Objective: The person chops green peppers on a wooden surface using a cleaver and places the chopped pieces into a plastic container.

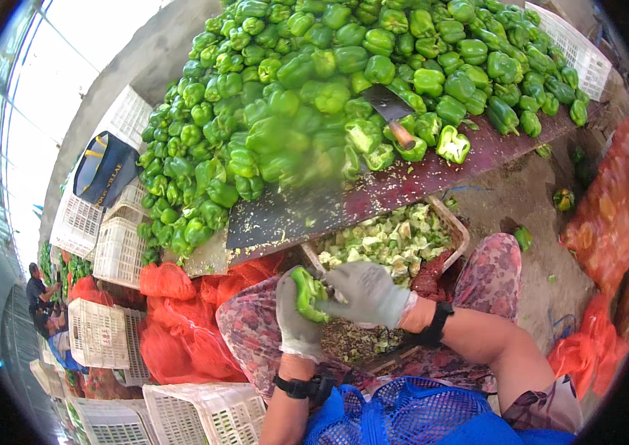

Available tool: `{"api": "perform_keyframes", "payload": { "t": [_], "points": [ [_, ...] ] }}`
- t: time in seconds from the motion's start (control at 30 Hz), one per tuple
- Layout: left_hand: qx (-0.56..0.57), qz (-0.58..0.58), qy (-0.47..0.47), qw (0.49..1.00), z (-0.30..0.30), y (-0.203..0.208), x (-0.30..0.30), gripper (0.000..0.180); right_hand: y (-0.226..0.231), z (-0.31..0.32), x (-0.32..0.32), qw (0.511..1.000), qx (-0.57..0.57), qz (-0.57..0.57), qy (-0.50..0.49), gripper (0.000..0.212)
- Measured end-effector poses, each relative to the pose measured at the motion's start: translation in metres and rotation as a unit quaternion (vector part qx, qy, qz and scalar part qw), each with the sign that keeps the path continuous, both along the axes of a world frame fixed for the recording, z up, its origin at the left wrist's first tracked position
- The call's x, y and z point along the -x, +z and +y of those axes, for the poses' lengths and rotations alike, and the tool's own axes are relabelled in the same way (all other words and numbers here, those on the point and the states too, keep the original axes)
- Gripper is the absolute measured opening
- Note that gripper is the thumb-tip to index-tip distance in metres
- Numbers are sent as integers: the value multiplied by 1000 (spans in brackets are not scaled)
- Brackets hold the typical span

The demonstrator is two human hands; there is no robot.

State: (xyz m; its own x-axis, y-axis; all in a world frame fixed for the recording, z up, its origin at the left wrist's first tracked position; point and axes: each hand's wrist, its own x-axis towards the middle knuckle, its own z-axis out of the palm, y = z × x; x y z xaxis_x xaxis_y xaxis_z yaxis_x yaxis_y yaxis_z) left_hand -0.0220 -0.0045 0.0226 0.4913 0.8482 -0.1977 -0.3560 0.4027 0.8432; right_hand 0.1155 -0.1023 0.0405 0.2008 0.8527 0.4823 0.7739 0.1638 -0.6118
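Note:
My left hand, in a pale grey glove, is closed around a cut green bell pepper above my lap. The pepper's opened side faces my right hand, gloved alike. Its fingers are curled in against the pepper; whatever is between them is hidden. Just beyond my hands, a crate holds pale pepper cores and green scraps. On the heap ahead lies a cleaver with a wooden handle, beside several cut peppers.
A large heap of whole green peppers covers most of a dark red, seed-strewn board. White plastic crates and red mesh sacks stand at left. A filled mesh sack leans at right. People work far left.

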Motion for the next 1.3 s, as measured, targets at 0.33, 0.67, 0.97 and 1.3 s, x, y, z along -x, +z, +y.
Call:
{"api": "perform_keyframes", "payload": {
  "t": [0.33, 0.67, 0.97, 1.3],
  "points": [
    [-195, 155, 119, 961, -8, 20, 4, 27, -22, 6, -5, 956, 188, 218, -50, 29],
    [-608, 511, 312, 522, 35, 93, 164, 30, -23, -6, -28, 984, 97, 127, -76, 51],
    [-547, 715, 295, 320, 94, 76, 285, 37, -6, -10, -22, 987, 148, 40, -46, 34],
    [-396, 465, 33, 791, 160, 5, -123, 88, -23, -9, -35, 986, 164, -15, -37, 32]
  ]
}}
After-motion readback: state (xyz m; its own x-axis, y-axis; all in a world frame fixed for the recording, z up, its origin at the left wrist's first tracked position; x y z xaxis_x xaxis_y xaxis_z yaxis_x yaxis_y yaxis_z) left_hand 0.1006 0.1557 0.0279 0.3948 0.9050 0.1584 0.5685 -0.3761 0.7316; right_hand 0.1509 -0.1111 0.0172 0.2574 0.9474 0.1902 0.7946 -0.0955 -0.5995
